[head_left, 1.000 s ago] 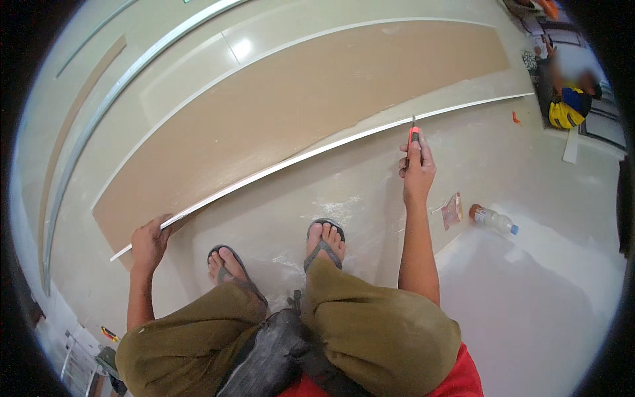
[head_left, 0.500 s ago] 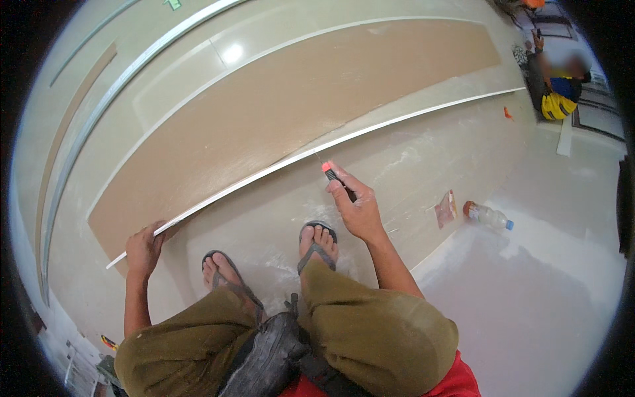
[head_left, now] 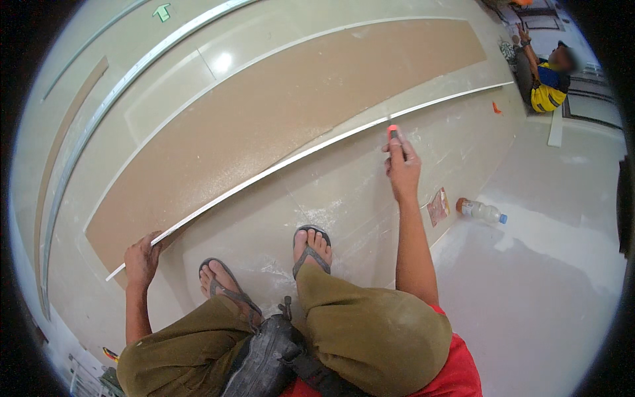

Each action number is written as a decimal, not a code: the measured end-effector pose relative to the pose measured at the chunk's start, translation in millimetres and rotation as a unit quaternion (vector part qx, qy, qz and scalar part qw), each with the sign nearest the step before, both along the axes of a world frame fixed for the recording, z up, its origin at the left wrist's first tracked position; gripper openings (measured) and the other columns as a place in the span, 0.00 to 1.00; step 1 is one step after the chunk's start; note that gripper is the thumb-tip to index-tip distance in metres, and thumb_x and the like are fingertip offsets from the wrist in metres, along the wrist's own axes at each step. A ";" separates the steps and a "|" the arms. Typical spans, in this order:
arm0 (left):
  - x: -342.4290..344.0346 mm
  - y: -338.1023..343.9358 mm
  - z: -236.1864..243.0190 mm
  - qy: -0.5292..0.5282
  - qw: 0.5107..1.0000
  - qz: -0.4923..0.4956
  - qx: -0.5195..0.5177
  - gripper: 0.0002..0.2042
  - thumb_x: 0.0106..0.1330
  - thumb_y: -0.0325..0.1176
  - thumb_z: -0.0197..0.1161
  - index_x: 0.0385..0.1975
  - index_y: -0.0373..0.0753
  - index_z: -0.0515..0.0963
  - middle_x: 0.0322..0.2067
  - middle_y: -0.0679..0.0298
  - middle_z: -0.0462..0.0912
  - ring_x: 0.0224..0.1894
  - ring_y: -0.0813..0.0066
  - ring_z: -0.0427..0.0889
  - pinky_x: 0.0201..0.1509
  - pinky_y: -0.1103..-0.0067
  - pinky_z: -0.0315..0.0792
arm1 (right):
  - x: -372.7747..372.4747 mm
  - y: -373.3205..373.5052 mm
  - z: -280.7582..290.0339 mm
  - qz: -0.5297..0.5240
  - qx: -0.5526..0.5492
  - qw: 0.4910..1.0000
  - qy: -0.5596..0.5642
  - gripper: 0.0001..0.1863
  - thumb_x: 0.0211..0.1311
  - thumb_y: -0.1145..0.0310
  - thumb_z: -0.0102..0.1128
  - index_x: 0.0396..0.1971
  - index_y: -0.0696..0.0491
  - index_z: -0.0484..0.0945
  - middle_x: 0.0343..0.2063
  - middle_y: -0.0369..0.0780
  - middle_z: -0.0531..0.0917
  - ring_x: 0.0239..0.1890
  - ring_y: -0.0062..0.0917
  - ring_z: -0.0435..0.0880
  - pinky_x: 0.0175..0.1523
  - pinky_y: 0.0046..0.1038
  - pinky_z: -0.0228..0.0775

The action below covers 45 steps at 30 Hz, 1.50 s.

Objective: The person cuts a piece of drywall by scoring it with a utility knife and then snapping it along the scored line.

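A large, flat brown board has a long, thin white strip running whole along its near side, any cutting seemingly unfinished. By the board's left end, the left hand grips the strip, partly hidden. Right of the board's middle, the right hand is wrapped around a red-and-black utility knife; blur hides any scoring.

Half a second ago the right hand had the cutter knife near the middle of the long white strip; it has since swung outward to the right, the blade back about where it was a second ago; the forearm, slanted inward then, now reaches more nearly straight ahead; the view has shifted slightly, bringing the green arrow fully into sight.
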<state>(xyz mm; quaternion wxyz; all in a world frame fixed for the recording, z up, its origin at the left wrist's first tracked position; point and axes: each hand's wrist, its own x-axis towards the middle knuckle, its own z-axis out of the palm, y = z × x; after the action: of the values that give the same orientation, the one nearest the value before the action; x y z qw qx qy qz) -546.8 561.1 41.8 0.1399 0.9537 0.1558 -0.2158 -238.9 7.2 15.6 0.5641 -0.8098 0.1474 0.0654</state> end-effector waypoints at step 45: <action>126.4 -59.3 -20.5 -0.113 0.992 -0.057 -0.025 0.13 0.72 0.45 0.64 0.44 0.43 0.84 0.36 0.54 0.89 0.38 0.48 0.89 0.41 0.56 0.81 | -40.2 186.1 67.3 0.468 -0.281 0.838 -0.031 0.23 0.73 0.59 0.62 0.60 0.56 0.72 0.40 0.55 0.85 0.45 0.49 0.86 0.52 0.45 0.75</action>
<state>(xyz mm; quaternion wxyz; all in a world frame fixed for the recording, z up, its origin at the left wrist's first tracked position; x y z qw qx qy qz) -420.4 501.8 21.3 0.1683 0.9755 0.0788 -0.1179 -279.2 193.3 82.9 0.2193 -0.9074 -0.2545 0.2524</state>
